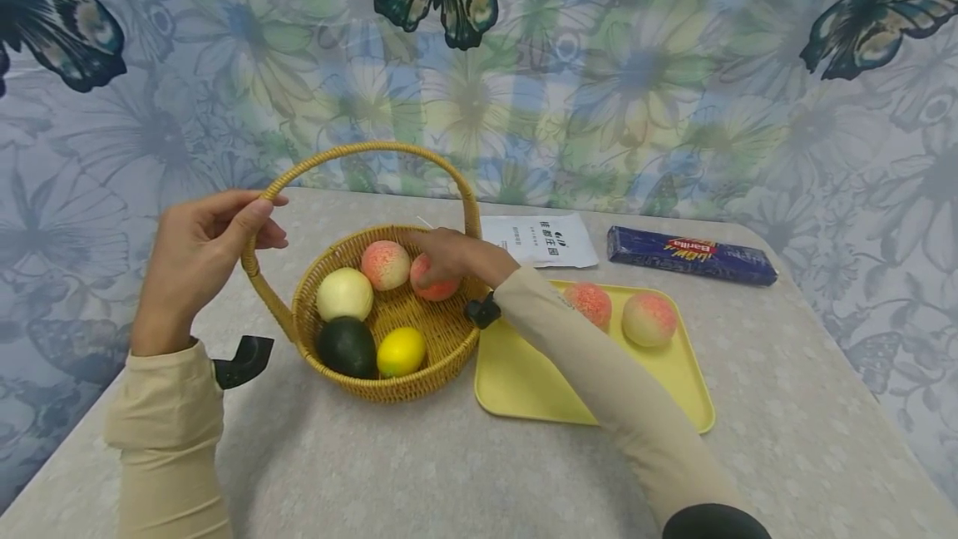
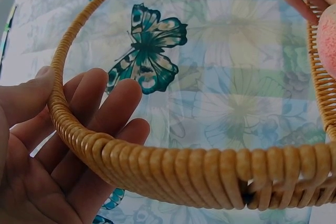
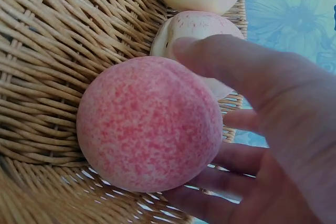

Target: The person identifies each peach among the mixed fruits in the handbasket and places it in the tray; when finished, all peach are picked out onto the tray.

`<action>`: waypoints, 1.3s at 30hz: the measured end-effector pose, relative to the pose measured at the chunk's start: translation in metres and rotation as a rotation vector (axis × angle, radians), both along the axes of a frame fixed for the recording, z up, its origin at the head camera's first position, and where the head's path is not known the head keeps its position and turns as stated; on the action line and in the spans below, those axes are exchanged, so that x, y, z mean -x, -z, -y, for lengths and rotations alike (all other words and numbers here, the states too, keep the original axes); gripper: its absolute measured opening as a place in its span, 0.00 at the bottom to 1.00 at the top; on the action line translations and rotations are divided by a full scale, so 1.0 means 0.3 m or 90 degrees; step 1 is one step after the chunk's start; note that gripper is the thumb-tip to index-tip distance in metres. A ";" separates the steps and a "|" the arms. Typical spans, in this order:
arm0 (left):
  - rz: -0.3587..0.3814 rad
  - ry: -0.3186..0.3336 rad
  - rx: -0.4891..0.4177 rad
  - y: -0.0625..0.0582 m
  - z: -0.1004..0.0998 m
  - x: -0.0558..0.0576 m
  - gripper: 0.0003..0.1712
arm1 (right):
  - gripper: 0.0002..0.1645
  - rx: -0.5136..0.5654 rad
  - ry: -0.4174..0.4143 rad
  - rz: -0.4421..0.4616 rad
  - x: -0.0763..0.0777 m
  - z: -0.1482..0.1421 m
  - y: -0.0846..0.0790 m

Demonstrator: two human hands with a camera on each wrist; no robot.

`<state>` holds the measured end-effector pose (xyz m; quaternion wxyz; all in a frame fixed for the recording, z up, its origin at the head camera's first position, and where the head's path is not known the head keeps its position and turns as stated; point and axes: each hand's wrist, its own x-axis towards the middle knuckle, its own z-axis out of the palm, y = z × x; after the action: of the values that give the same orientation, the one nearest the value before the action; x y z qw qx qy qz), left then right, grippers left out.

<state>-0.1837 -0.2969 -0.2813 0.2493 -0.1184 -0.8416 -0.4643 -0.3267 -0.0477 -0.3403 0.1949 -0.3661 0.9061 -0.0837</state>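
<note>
A wicker basket (image 1: 419, 391) stands on the table, its tall handle (image 1: 372, 145) upright. My left hand (image 1: 196, 252) holds the left side of this handle between thumb and fingers. Inside the basket, my right hand (image 1: 447, 254) is at a peach (image 3: 149, 124) by the right wall, with thumb stretched out above it and fingers loosely beside it. Another peach (image 1: 386, 264) lies just left of that one. Along the basket's left side are a pale yellow round fruit (image 1: 344, 294) and a dark green avocado (image 1: 348, 347). A lemon (image 1: 402, 352) touches the front wall.
Right of the basket lies a yellow tray (image 1: 524, 381) carrying two peaches (image 1: 649, 319), partly covered by my right forearm. Behind it are a white printed packet (image 1: 550, 239) and a blue Barilla pasta box (image 1: 692, 256). A patterned curtain (image 1: 479, 123) hangs beyond the table.
</note>
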 end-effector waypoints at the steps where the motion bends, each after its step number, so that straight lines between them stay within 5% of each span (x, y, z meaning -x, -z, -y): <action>1: 0.000 0.000 0.001 0.000 0.000 0.000 0.12 | 0.50 -0.004 0.003 -0.002 -0.001 -0.001 0.001; 7: -0.001 0.000 0.004 0.000 0.000 0.001 0.13 | 0.49 -0.024 0.028 0.014 -0.006 0.001 0.010; 15: -0.002 0.001 0.000 0.001 0.000 0.004 0.14 | 0.34 -0.026 0.007 0.007 -0.008 -0.007 0.019; 29: -0.003 0.006 -0.004 0.000 -0.004 0.008 0.14 | 0.39 0.020 -0.009 0.079 -0.015 -0.040 0.027; 39: 0.002 0.003 -0.002 0.001 -0.002 0.006 0.14 | 0.33 0.031 0.006 0.079 -0.028 -0.048 0.024</action>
<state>-0.1854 -0.2963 -0.2815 0.2473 -0.1195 -0.8407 -0.4667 -0.3183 -0.0333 -0.3476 0.2414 -0.3608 0.8916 -0.1291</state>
